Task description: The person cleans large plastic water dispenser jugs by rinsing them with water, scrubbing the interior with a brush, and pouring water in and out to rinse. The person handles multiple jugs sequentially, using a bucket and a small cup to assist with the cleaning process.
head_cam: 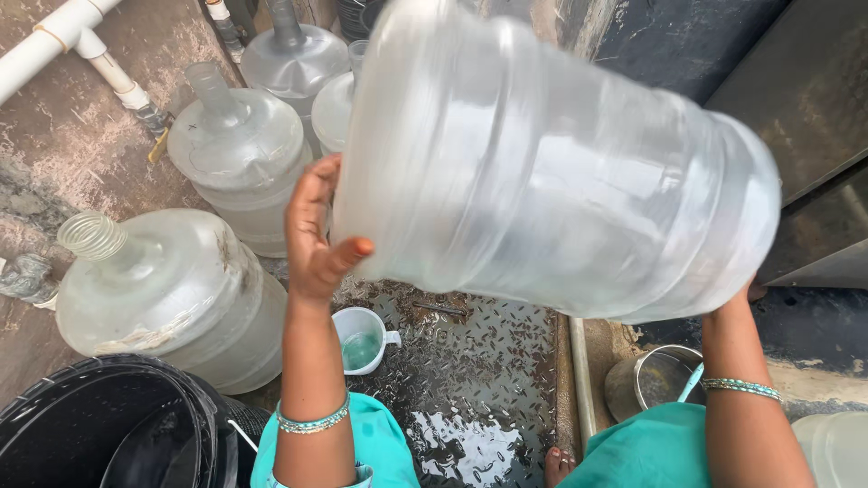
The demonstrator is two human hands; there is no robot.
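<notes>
I hold a big clear plastic water jug (551,163) up in the air on its side, blurred by motion. My left hand (316,235) presses flat against its left end, fingers spread. My right hand (737,303) supports the other end from below and is mostly hidden behind the jug. Both wrists wear beaded bangles. Below the jug, a small white mug (362,336) with greenish liquid stands on the wet metal tread plate (479,380).
Several empty clear jugs stand upright at left, the nearest jug (167,289) by my left arm. A black tub (99,425) is at bottom left, a steel pot (655,380) at right. White pipes (81,41) run along the wall.
</notes>
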